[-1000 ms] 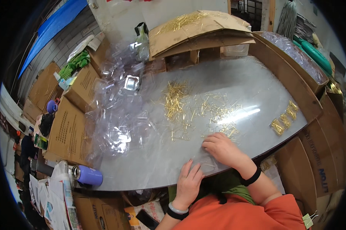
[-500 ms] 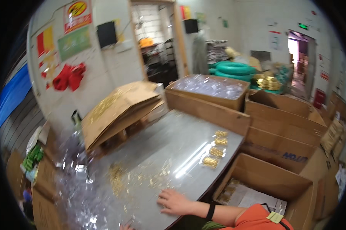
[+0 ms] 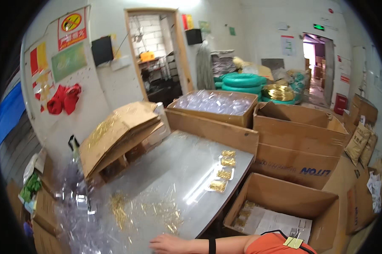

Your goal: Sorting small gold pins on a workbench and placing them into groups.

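My right hand (image 3: 170,244) lies low on the grey tabletop (image 3: 157,169), palm down with its fingers stretched out. Nothing shows in its grasp. Just beyond the fingertips, thin gold-coloured pins (image 3: 167,213) are scattered across the surface. A denser heap of the same gold pins (image 3: 119,211) sits to the left. Along the table's right edge stands a row of several small clear packs (image 3: 217,186) filled with gold pieces. Clear plastic trays (image 3: 81,224) crowd the left side in a loose, shiny mass. My left hand is out of the picture.
An open carton (image 3: 326,207) with papers and packs inside stands right of the table. Behind it is a taller carton (image 3: 301,139). A box of clear plastic pieces (image 3: 216,103) adjoins the far wooden edge board (image 3: 208,129). Folded cardboard (image 3: 114,131) rises at the left back.
The view has shifted, and the table's things sit further left in it. My right hand has come nearer to me, away from the scattered pins. My left fingertips have left the view.
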Demonstrator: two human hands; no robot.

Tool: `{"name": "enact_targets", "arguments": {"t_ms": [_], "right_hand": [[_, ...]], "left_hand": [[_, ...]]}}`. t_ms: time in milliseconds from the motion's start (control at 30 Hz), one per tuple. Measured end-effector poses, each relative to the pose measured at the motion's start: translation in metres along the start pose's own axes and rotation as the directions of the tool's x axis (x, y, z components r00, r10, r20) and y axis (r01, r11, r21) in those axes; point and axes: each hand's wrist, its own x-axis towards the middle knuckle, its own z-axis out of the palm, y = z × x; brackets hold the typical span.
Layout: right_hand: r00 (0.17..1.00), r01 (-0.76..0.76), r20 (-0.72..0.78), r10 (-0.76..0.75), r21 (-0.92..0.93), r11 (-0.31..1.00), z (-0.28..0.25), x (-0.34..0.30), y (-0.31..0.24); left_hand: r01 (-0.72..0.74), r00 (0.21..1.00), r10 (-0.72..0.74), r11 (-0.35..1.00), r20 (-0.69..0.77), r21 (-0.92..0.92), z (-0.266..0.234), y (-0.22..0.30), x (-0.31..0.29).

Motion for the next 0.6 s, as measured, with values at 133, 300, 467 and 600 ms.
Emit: {"name": "enact_targets", "arguments": {"t_ms": [133,300,467,600], "right_hand": [[0.994,-0.08,0.059,0.091,-0.17,0.982,0.008,0.014,-0.015],[0.985,-0.154,-0.096,0.146,-0.09,0.984,-0.031,-0.002,-0.009],[0.987,-0.111,-0.126,0.1,-0.082,0.99,-0.049,0.008,-0.04],[0.994,0.032,0.108,0.005,-0.339,0.94,-0.048,0.006,-0.058]], "left_hand": [[-0.012,0.997,0.01,1.0,-0.083,-0.021,-0.011,0.002,0.004],[0.017,1.0,-0.017,1.0,-0.017,-0.017,0.003,0.024,0.028],[0.02,0.998,-0.02,1.0,-0.06,-0.003,-0.004,0.027,0.019],[0.046,0.994,-0.043,0.999,-0.099,0.029,-0.006,0.029,0.014]]}}
